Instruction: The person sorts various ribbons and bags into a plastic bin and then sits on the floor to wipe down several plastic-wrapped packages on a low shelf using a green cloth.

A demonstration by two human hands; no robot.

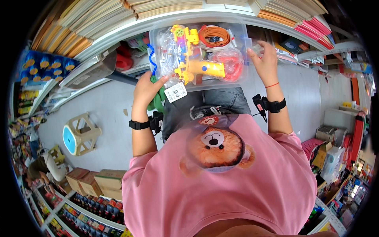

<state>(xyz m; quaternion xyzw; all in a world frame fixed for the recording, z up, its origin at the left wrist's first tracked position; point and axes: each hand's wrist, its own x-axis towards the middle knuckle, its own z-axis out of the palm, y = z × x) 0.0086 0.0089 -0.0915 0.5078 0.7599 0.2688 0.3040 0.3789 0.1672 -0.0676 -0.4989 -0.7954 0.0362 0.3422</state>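
Observation:
A clear plastic bin (198, 86) is in front of my lap, its far side against the shelf edge. My left hand (148, 89) grips its near left corner, thumb over the rim, beside a green cloth-like item (157, 97) and a wavy blue strip (152, 59). My right hand (263, 60) is at the bin's right rim, its thumb against the edge and the fingers partly hidden. On top of the contents lies a yellow toy gun (204, 67) with a tag (176, 92) bearing writing. Beside it are a coil of orange-brown cord (216, 36) and a red item in clear plastic (229, 66).
Stacked paper goods (97, 23) fill the shelf above the bin. To the left stand a stool (80, 134) with a blue seat, blue cans (44, 65) and a grey bin (91, 68). Cardboard boxes (109, 182) sit behind on the left, near a bent-over person (44, 167). A pink basket (311, 148) is at right.

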